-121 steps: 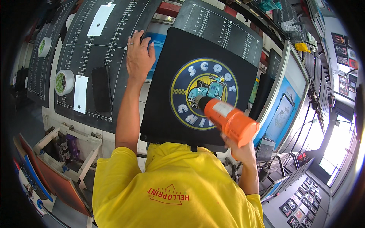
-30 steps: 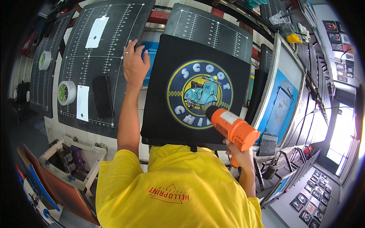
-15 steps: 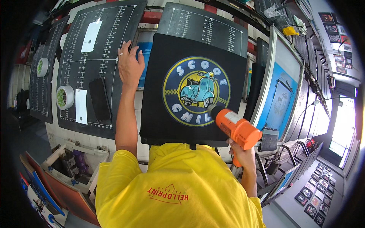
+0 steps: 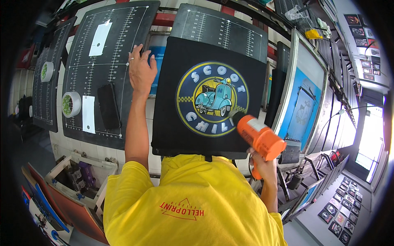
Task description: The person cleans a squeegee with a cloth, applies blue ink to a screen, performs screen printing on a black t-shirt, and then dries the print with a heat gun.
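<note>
In my right hand (image 4: 264, 165) is an orange heat gun (image 4: 262, 139), gripped by its handle. Its dark nozzle points left, over the lower right of a round printed design (image 4: 213, 98) showing a turquoise scooter in a dark ring with yellow edges. That print lies on black fabric (image 4: 166, 123) stretched over a board in front of me. My left hand (image 4: 141, 69) rests with its fingers stretched out on the right edge of a dark board (image 4: 78, 78) marked with white rulers. A black phone (image 4: 108, 106) lies on this board, left of my forearm.
Two tape rolls sit at the left, one tape roll (image 4: 71, 104) near the phone. White paper strips (image 4: 88, 115) are on the marked board. A framed screen with blue mesh (image 4: 303, 106) stands at the right. Below left is a crate (image 4: 102, 168) holding bottles.
The heat gun in my right hand has shifted slightly right and down, its nozzle drawing away from the scooter. My left hand stays on the board's edge.
</note>
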Tool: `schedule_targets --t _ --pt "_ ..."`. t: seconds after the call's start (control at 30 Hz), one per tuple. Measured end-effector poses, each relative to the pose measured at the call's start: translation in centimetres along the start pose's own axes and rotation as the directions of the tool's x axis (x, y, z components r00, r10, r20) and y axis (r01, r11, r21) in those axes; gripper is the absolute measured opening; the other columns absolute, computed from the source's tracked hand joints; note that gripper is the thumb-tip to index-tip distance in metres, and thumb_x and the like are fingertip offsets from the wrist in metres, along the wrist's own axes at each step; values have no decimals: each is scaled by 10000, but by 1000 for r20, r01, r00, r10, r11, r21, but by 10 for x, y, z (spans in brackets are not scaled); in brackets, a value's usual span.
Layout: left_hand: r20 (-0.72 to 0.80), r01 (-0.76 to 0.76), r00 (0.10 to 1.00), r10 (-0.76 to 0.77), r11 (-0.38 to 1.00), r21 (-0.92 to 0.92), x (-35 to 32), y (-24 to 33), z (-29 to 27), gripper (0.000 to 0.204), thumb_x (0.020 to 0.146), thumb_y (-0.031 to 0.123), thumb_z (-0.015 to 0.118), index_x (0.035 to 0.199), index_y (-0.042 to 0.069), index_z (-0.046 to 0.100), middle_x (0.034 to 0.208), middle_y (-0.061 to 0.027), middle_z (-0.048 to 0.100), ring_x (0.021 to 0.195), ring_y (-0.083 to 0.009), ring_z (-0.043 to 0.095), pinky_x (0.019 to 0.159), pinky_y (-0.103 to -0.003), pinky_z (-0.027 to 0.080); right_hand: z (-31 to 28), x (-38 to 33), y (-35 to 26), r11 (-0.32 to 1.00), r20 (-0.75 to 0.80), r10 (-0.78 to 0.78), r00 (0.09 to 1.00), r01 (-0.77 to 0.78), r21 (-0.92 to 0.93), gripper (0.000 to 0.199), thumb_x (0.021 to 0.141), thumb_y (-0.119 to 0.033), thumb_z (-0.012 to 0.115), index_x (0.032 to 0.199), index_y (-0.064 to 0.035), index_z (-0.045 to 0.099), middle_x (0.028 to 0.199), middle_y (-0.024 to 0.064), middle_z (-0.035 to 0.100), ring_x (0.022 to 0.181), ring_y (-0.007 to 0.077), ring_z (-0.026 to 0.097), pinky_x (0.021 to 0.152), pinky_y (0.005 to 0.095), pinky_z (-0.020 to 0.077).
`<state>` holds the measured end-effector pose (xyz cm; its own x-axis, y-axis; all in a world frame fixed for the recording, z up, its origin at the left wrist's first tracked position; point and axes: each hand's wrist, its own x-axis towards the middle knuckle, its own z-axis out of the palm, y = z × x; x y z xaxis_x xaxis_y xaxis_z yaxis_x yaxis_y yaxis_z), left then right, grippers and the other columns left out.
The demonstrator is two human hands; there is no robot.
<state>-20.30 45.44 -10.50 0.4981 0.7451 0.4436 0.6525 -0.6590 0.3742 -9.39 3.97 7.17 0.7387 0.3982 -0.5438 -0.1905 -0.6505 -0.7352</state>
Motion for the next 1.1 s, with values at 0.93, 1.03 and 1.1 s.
schedule_targets --t 0.93,1.03,1.1 --pt "-33 -15 999 14 999 -41 0 -6 3 251 889 170 600 1058 5 685 1311 -156 542 1274 -361 481 1115 -476 340 20 41 -34 995 22 -101 995 101 -3 253 895 -147 674 1076 4 583 790 34 608 544 101 567 497 245 462" --pt "-39 -23 999 21 999 -39 1 -5 1 249 889 164 599 1057 1 683 1308 -158 542 1270 -366 482 1113 -476 342 18 53 -30 993 -31 -114 993 114 -6 240 902 -166 672 1052 4 595 795 37 620 539 101 569 488 248 459" --pt "-39 -28 999 27 999 -42 0 -5 1 246 890 161 597 1056 0 683 1305 -158 543 1270 -369 480 1112 -477 342 21 63 -32 991 -103 -128 986 131 15 237 911 -183 662 1050 -2 598 807 39 632 538 97 569 485 247 456"
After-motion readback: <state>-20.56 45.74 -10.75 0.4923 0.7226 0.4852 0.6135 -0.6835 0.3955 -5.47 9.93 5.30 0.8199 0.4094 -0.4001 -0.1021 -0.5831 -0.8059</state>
